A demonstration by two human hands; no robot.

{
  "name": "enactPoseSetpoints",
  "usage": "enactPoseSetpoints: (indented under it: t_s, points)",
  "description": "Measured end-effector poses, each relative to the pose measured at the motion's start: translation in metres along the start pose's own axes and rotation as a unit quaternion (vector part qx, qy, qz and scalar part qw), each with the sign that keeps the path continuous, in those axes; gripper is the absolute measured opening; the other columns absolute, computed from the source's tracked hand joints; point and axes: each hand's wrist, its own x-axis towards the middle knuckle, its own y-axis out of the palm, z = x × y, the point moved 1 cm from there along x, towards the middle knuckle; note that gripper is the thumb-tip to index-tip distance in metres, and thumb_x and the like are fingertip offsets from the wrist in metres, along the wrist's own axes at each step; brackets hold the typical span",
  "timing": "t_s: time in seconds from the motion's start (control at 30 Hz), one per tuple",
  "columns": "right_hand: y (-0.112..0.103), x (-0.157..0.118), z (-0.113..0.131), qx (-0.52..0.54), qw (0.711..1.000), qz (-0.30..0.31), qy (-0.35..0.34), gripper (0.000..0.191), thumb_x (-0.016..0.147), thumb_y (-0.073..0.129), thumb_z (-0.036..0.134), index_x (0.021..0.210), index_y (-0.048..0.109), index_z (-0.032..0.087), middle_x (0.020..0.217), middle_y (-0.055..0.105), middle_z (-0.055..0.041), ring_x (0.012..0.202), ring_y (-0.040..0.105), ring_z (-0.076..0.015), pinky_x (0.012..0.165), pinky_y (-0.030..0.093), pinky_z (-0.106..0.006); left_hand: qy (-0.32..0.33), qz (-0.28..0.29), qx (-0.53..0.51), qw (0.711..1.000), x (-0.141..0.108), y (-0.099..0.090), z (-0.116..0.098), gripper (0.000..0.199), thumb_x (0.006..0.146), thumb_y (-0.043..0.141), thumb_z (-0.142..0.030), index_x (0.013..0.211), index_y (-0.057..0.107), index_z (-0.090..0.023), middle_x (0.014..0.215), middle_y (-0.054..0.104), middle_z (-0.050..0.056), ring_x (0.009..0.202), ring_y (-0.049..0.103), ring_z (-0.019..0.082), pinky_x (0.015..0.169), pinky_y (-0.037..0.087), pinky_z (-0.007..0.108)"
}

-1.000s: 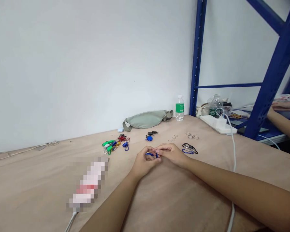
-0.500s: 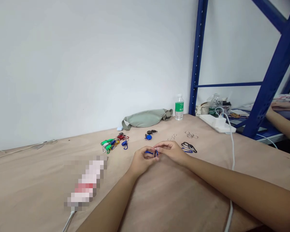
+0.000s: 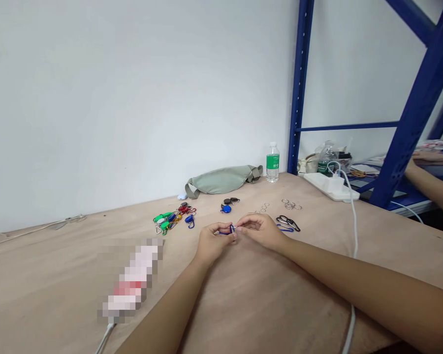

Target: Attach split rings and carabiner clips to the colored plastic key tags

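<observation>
From the head camera, the person's 2 bare hands meet low over a tan plywood counter (image 3: 280,300), holding a small blue metal carabiner (image 3: 227,231) between them. The left hand (image 3: 213,243) is curled, pinching the carabiner's body between thumb and fingers. The right hand (image 3: 260,230) reaches in from the other side, its fingertips (image 3: 239,228) closed on the carabiner's upper end. The fingers hide most of the clip, so I cannot tell whether its gate is open.

It looks light and stiff, but its small, smooth metal body may slip. The firmest hold seems to be on the solid spine, leaving the gate free for a fingertip.

Everything else sits around that carabiner. Just behind it lie a round blue tag and a round black tag (image 3: 227,205), with small silver split rings (image 3: 262,208) behind and to the right. Larger silver rings (image 3: 291,205) lie farther back, and black and blue carabiners (image 3: 288,224) lie just to the right. Left of it is a heap of multicoloured plastic-tagged clips (image 3: 173,217). Well behind it lie a sage-green fabric waist bag (image 3: 223,180) and a clear water bottle with a green label (image 3: 272,163). Far to the right, a co-worker's hand (image 3: 431,158) rests beyond a blue steel shelving frame (image 3: 421,103).
</observation>
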Motion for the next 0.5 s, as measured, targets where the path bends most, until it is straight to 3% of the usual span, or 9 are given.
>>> enactPoseSetpoints:
  t_s: [0.23,0.37,0.5]
  points:
    - [0.001,-0.003,0.009,-0.073,0.995,0.042,-0.047,0.016,0.072,0.056,0.028,0.078,0.064,0.016,0.082,0.065,-0.0062,0.076,0.06,-0.0165,0.072,0.048,-0.029,-0.034,0.028,-0.035,0.998,-0.002,0.0,-0.004,0.041,0.041,0.079,-0.019,0.077,0.062,-0.009,0.06,0.055,-0.003,0.052,0.057,0.008,0.059,0.055,0.029]
    - [-0.005,0.002,0.006,-0.111,0.993,0.018,-0.033,0.018,0.072,0.055,0.028,0.081,0.064,0.015,0.082,0.066,-0.0062,0.075,0.062,-0.0166,0.07,0.049,-0.028,-0.036,0.064,0.004,0.997,-0.003,0.0,-0.002,0.041,0.044,0.077,-0.021,0.08,0.062,-0.01,0.067,0.055,-0.002,0.052,0.057,0.007,0.059,0.055,0.027]
    - [-0.03,0.014,-0.001,-0.276,0.961,-0.022,-0.011,0.016,0.071,0.053,0.022,0.079,0.065,0.016,0.077,0.067,-0.0052,0.068,0.061,-0.0149,0.066,0.048,-0.026,-0.017,0.062,0.056,0.996,-0.002,-0.002,-0.002,0.042,0.049,0.075,-0.024,0.087,0.06,-0.011,0.076,0.055,0.0,0.054,0.059,0.008,0.059,0.052,0.023]
